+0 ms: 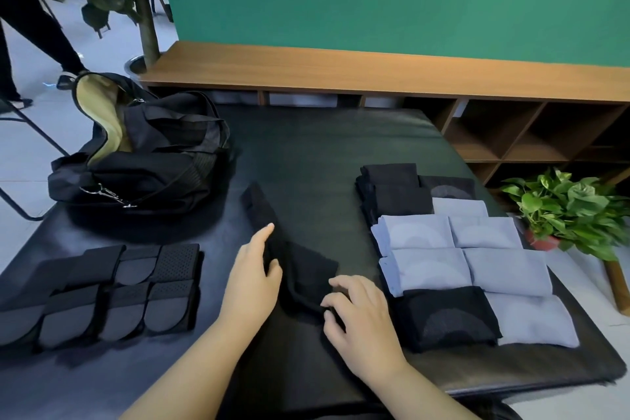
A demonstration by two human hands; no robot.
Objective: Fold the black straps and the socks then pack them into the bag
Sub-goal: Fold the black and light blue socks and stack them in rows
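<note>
While both hands pinch it, black sock (308, 274) between them, left hand (254, 278), right hand (358, 314)

Head-worn view, forward and down

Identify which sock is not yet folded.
The long black sock at the table's centre, under both hands; the black and blue socks on the right are all folded into rectangles.
</note>
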